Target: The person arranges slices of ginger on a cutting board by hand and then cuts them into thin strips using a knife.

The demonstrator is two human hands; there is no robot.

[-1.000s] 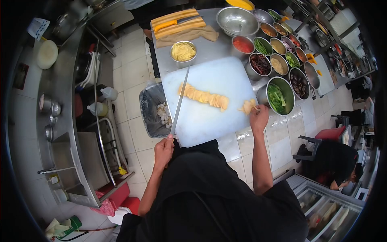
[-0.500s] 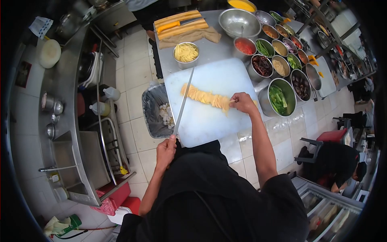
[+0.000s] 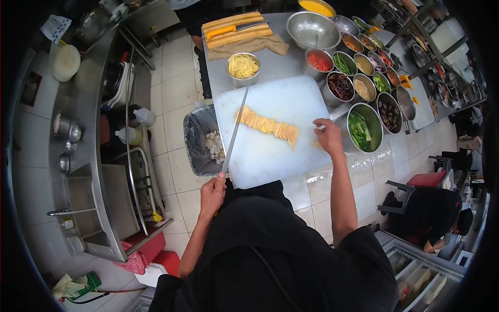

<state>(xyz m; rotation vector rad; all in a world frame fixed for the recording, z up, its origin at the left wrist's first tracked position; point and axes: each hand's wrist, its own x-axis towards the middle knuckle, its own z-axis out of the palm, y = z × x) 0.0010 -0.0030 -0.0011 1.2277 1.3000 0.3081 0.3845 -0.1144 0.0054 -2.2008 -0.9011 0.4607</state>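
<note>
My left hand (image 3: 213, 195) grips the handle of a long-bladed knife (image 3: 237, 127), whose blade slants away over the left side of a white cutting board (image 3: 275, 169). A row of thin, overlapping yellow-orange slices (image 3: 267, 126) lies across the board, its left end right by the blade. Over the board's right edge, my right hand (image 3: 329, 137) is apart from the row, fingers loosely bent and spread. A small loose slice (image 3: 315, 144) shows beside that hand. Beyond the board stands a metal bowl of yellow strips (image 3: 243, 67).
A lined bin (image 3: 195, 148) with pale scraps stands left of the board. Metal containers, including one of leafy greens (image 3: 361, 130), crowd the right. Farther back lie a yellow-handled knife (image 3: 221, 32) on a striped wooden board (image 3: 234, 22) and a brown cloth (image 3: 249, 48). A person (image 3: 431, 213) bends at far right.
My right hand has let go of the right end of the slice row and moved right, to the board's edge. My left hand keeps the knife in nearly the same place.
</note>
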